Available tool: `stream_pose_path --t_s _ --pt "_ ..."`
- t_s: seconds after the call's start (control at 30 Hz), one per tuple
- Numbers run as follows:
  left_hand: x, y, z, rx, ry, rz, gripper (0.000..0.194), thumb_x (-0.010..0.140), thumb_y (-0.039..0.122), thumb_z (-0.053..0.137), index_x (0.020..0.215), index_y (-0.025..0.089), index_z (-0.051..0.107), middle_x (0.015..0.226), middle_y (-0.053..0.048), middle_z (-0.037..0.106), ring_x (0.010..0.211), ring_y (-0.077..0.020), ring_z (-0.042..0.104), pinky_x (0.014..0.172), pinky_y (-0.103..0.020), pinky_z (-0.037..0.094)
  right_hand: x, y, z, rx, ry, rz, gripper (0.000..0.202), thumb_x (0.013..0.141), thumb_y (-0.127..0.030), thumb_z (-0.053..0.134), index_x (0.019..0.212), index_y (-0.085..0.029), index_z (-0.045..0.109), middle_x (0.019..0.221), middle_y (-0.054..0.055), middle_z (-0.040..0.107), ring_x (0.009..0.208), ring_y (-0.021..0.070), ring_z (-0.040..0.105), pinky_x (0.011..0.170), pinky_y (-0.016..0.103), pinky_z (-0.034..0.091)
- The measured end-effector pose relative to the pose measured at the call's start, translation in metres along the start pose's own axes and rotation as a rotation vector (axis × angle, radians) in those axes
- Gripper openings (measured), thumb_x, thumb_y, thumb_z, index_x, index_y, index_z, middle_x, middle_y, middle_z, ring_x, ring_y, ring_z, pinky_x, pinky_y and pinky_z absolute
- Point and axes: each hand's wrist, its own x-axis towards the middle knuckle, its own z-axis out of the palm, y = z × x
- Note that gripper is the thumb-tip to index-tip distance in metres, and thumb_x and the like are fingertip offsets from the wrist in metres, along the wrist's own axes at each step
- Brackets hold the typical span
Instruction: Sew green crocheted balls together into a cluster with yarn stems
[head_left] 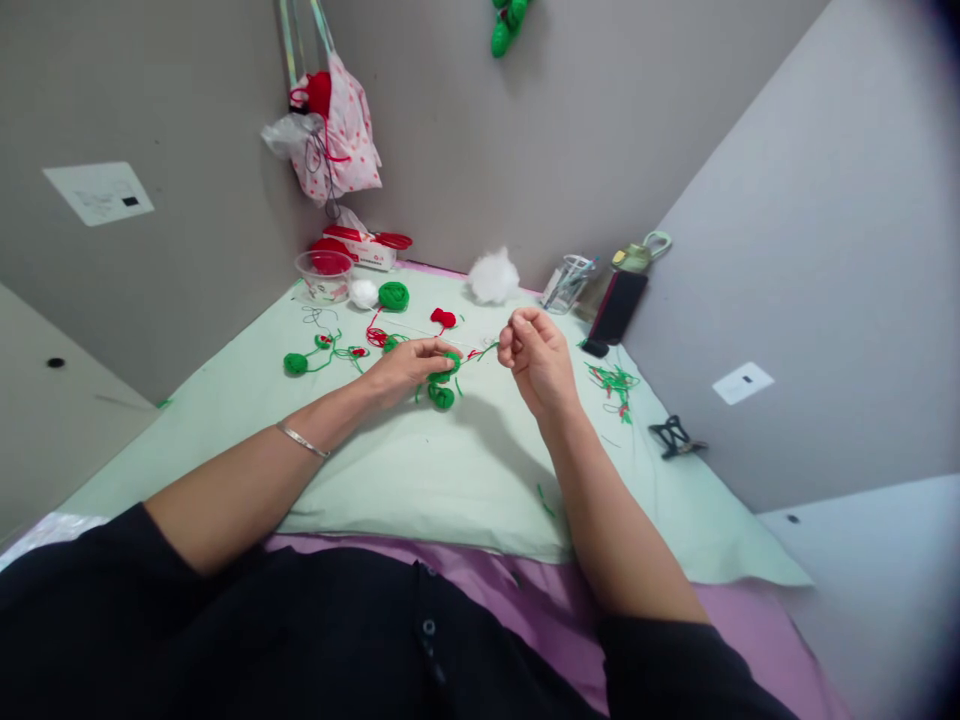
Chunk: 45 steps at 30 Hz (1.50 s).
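Between the thumb and fingers of my left hand [415, 368] is a green crocheted piece [442, 396], with a round lobe hanging below the fingertips. A green yarn strand [480, 354] runs from it to my right hand [534, 355], whose fingers are pinched together on its end. Whether a needle is also in that pinch is too small to tell. Just behind the hands lie a small red knitted piece [443, 318] and a loop of red yarn [377, 337].
Around the back stand a clear tub [325, 290], green yarn ball [394, 296], white stuffing [493, 277], clear cup [570, 284] and dark phone [619, 307]. Green crocheted pieces [295, 364] lie left; yarn scraps [613, 382] and a black claw clip [676, 438] right.
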Motion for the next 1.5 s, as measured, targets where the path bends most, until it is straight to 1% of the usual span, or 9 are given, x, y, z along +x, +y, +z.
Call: stream_pose_path --t_s 0.13,0.27,0.37,0.47,0.67,1.0,1.17,1.37,1.5 --pt "-0.003 0.007 -0.001 -0.149 -0.001 0.018 0.040 0.071 0.038 0.085 0.105 0.018 0.076 0.095 -0.005 0.069 0.080 -0.0135 0.061 0.075 -0.029 0.050 0.000 -0.001 0.001 -0.156 0.012 -0.021 0.026 0.081 -0.041 0.071 0.090 -0.023 0.056 0.076 -0.002 0.060 0.059 0.0079 0.051 0.055 0.022 0.043" --pt "-0.005 0.013 0.000 -0.251 0.009 0.021 0.033 0.077 0.032 0.083 0.104 0.015 0.076 0.104 -0.009 0.072 0.079 -0.0126 0.064 0.073 -0.026 0.052 -0.004 0.004 0.005 -0.420 -0.010 -0.101 0.020 0.082 -0.038 0.068 0.091 -0.021 0.065 0.079 0.000 0.062 0.062 0.0112 0.052 0.059 0.027 0.045" --pt "-0.004 0.012 -0.001 -0.274 0.007 0.027 0.027 0.080 0.028 0.080 0.103 0.013 0.076 0.103 -0.009 0.073 0.078 -0.0119 0.065 0.074 -0.025 0.052 -0.008 0.008 0.006 -0.610 -0.028 -0.188 0.016 0.086 -0.035 0.065 0.091 -0.020 0.071 0.080 0.002 0.064 0.064 0.0127 0.051 0.062 0.029 0.044" --pt "-0.003 0.011 -0.002 -0.275 -0.010 0.038 0.028 0.081 0.029 0.079 0.104 0.013 0.076 0.099 -0.009 0.073 0.077 -0.0118 0.065 0.074 -0.024 0.052 -0.012 0.010 0.006 -0.746 -0.062 -0.275 0.015 0.088 -0.029 0.063 0.089 -0.020 0.075 0.078 0.002 0.063 0.065 0.0130 0.050 0.065 0.030 0.041" --pt "-0.004 0.014 -0.002 -0.258 -0.002 0.036 0.033 0.079 0.031 0.081 0.106 0.013 0.077 0.093 -0.007 0.073 0.076 -0.0112 0.064 0.072 -0.024 0.052 -0.015 0.008 0.007 -0.856 -0.141 -0.294 0.015 0.088 -0.021 0.062 0.087 -0.019 0.077 0.074 0.001 0.059 0.064 0.0127 0.051 0.066 0.029 0.040" --pt "-0.004 0.014 -0.003 -0.257 0.013 0.040 0.034 0.078 0.031 0.081 0.106 0.013 0.077 0.094 -0.009 0.073 0.077 -0.0133 0.064 0.070 -0.024 0.052 -0.015 0.007 0.009 -0.905 -0.166 -0.264 0.017 0.084 -0.016 0.058 0.084 -0.020 0.075 0.075 0.002 0.063 0.064 0.0132 0.053 0.067 0.029 0.042" --pt "-0.003 0.010 -0.005 -0.151 0.024 0.062 0.040 0.076 0.037 0.084 0.111 0.019 0.078 0.102 -0.008 0.073 0.085 -0.0155 0.066 0.076 -0.027 0.052 -0.015 0.010 0.011 -0.890 -0.145 -0.205 0.016 0.083 -0.019 0.058 0.083 -0.020 0.073 0.071 0.001 0.063 0.062 0.0139 0.052 0.065 0.029 0.041" --pt "-0.003 0.010 -0.004 -0.164 0.056 0.117 0.039 0.066 0.029 0.091 0.102 0.020 0.078 0.103 -0.005 0.073 0.089 -0.0140 0.065 0.085 -0.028 0.051 -0.011 0.019 0.010 -0.682 -0.131 -0.036 0.016 0.081 -0.031 0.062 0.085 -0.018 0.071 0.060 -0.003 0.053 0.058 0.0121 0.044 0.057 0.027 0.036" --pt "-0.003 0.013 -0.003 -0.223 0.029 0.100 0.042 0.065 0.030 0.091 0.103 0.018 0.076 0.102 -0.007 0.074 0.092 -0.0167 0.067 0.088 -0.031 0.053 -0.007 0.017 0.006 -0.519 -0.159 0.049 0.022 0.076 -0.035 0.067 0.088 -0.018 0.074 0.062 -0.003 0.056 0.059 0.0112 0.043 0.055 0.026 0.035"
